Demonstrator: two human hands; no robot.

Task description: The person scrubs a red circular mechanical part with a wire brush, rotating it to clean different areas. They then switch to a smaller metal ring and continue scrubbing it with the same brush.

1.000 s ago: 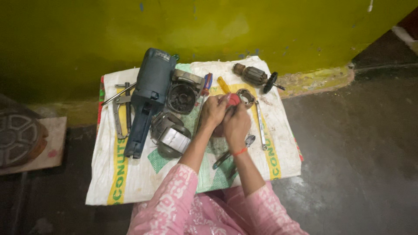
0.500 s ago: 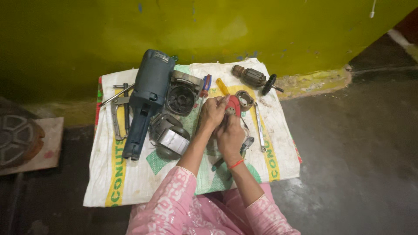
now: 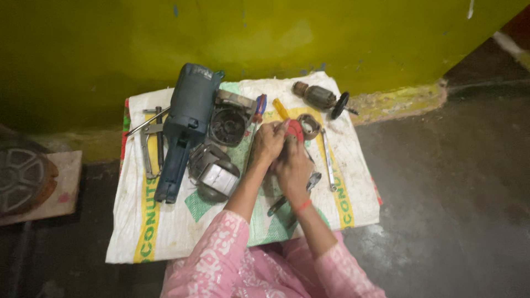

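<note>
Both my hands meet over the middle of a white woven sack [image 3: 165, 232] spread on the floor. My left hand [image 3: 268, 142] and my right hand [image 3: 292, 163] close together on a small red part [image 3: 295, 129]. Just beyond them lie a yellow-handled tool [image 3: 280, 108] and a grey metal ring [image 3: 310, 126]. A blue power tool body [image 3: 185, 124] lies to the left, with an open gear housing [image 3: 229, 122] beside it and a round motor casing [image 3: 214, 172] below.
A motor armature with a black fan [image 3: 323, 98] lies at the sack's far right. A slim wrench [image 3: 328, 160], pliers [image 3: 152, 146] and a red-blue screwdriver [image 3: 258, 107] rest on the sack. A yellow-green wall [image 3: 265, 33] stands behind; a round metal wheel [image 3: 19, 174] sits left.
My hands shifted slightly toward me and leftward with the red part still between them. The camera view drifted a little; the tools on the sack stayed put.
</note>
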